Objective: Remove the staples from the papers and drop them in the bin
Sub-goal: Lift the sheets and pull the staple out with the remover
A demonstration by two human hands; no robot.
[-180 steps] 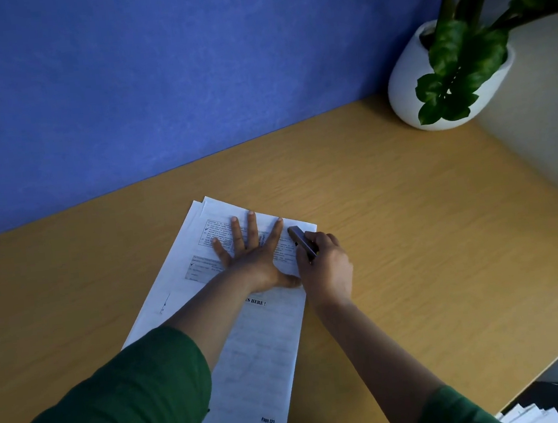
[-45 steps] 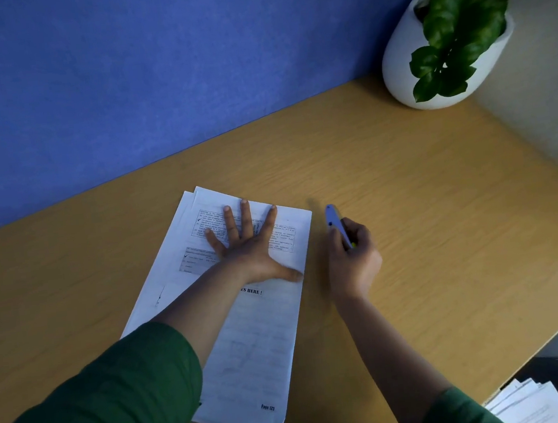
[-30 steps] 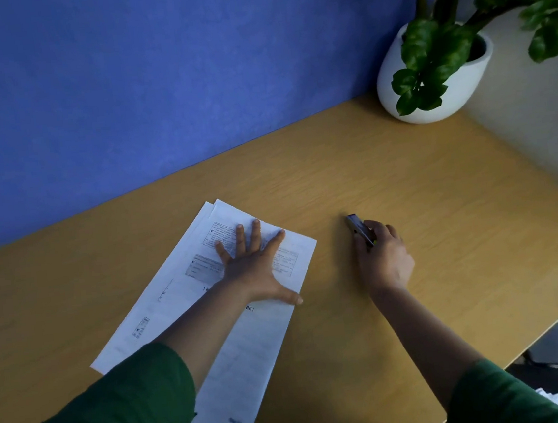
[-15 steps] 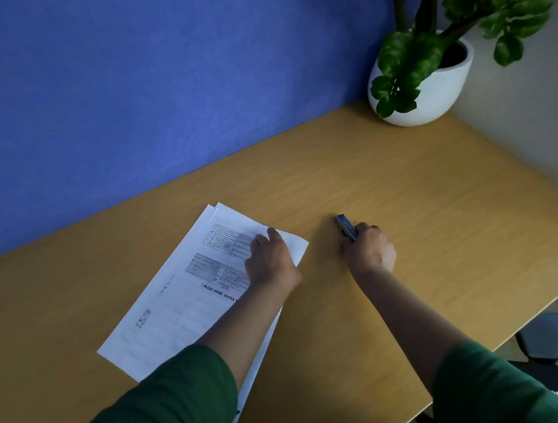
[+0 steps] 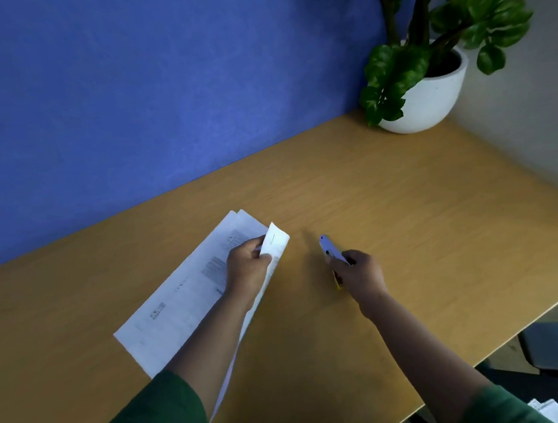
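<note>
Head view: left hand [image 5: 247, 269] on papers [image 5: 183, 300]

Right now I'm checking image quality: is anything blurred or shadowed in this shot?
Head view: dim overall; print on the white stapled papers smeared, unreadable; grey staple remover throws a soft shadow left on the wooden desk; upper leaves of the green potted plant motion-blurred.

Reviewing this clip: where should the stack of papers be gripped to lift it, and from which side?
Grip the papers at the far right corner, coming from the right edge. The left hand has that corner curled up off the desk, so fingers can slip beneath; the rest lies flat. The right hand holds the staple remover.
</note>
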